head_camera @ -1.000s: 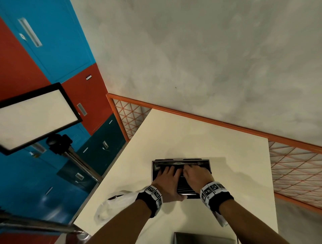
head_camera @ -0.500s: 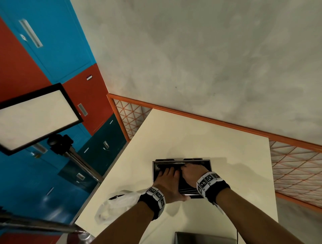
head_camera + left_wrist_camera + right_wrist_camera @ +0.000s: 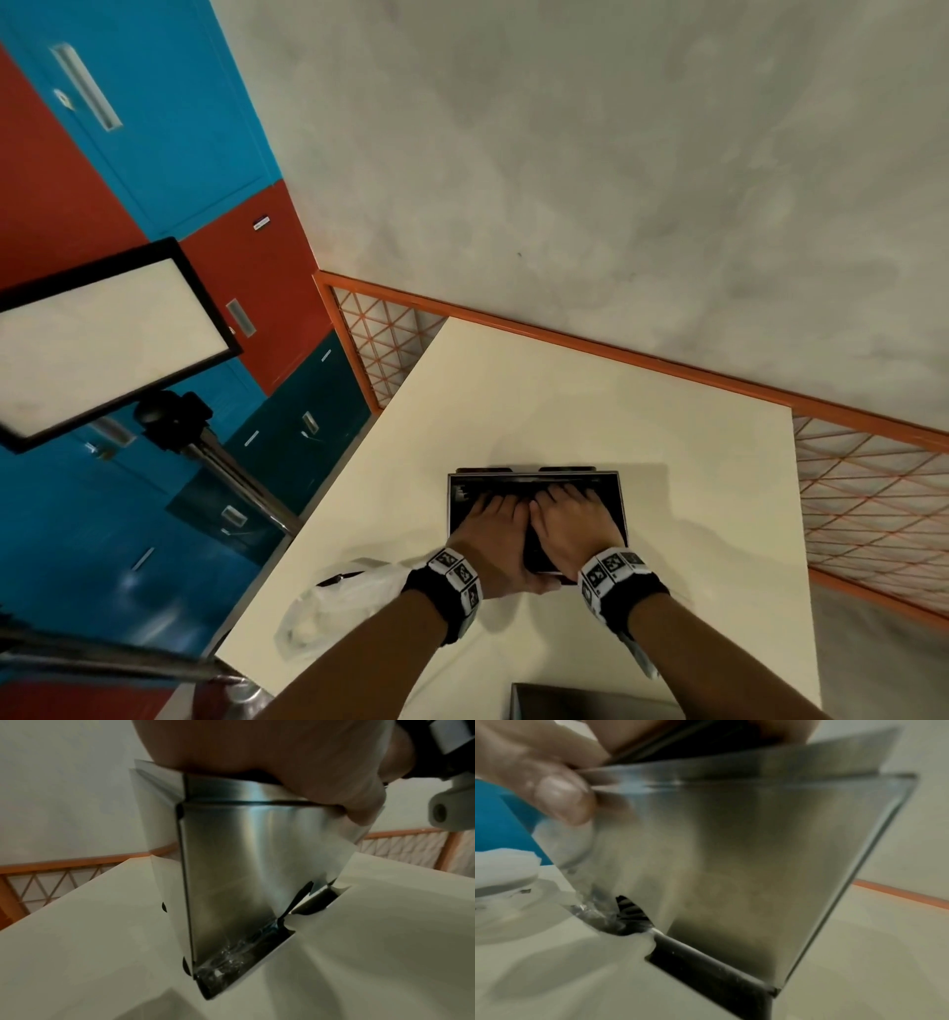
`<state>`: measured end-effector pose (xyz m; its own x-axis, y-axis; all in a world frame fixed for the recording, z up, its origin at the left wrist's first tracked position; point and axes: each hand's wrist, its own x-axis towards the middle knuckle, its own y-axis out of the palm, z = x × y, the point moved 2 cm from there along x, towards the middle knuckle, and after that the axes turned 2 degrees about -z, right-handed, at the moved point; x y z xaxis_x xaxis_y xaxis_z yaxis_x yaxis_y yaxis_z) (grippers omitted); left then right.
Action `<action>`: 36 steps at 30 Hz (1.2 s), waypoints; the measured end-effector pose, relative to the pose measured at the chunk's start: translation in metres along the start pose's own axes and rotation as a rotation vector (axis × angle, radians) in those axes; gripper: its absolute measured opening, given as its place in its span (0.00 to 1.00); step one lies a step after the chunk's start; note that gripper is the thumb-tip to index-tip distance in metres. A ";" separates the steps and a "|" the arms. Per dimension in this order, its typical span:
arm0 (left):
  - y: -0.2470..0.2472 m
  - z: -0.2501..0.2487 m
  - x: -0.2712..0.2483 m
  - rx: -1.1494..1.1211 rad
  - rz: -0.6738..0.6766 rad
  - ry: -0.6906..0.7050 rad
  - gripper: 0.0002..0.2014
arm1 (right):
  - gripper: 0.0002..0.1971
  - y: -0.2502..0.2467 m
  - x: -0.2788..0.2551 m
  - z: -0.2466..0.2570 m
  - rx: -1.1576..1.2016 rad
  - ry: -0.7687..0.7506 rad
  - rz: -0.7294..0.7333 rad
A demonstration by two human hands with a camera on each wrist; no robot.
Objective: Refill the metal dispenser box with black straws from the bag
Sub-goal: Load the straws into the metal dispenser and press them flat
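The open metal dispenser box (image 3: 623, 506) stands on the cream table (image 3: 590, 401), with black straws (image 3: 464, 506) lying dark inside it. My left hand (image 3: 490, 521) and right hand (image 3: 570, 516) lie side by side in the box, fingers stretched flat on the straws. The left thumb (image 3: 542, 586) runs along the near rim. In the left wrist view the box's steel wall (image 3: 244, 852) fills the middle, and in the right wrist view the same steel wall (image 3: 757, 841) does too. Black straws (image 3: 628, 909) show through a slot at its base. The crumpled clear bag (image 3: 334, 601) lies left of my left wrist.
A grey metal lid (image 3: 590, 704) lies at the table's near edge. An orange lattice railing (image 3: 873, 514) borders the table at the far and right sides. A light panel on a stand (image 3: 102, 334) rises to the left, in front of blue and red lockers.
My right hand has slid a little left and further onto the straws. The left hand and the box have stayed put.
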<state>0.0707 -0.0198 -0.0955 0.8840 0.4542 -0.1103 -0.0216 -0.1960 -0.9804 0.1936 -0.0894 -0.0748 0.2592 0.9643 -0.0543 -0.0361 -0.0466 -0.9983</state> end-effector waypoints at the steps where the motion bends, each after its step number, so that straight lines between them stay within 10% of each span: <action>1: 0.002 0.000 -0.001 0.004 -0.008 0.012 0.53 | 0.19 0.002 0.000 -0.001 -0.001 -0.003 0.007; 36: 0.008 -0.007 -0.011 -0.012 -0.072 0.023 0.53 | 0.22 0.013 0.033 -0.001 0.251 0.060 0.345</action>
<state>0.0642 -0.0327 -0.1007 0.8935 0.4478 -0.0356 0.0482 -0.1743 -0.9835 0.2027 -0.0589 -0.0900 0.2462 0.8860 -0.3928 -0.3619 -0.2919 -0.8853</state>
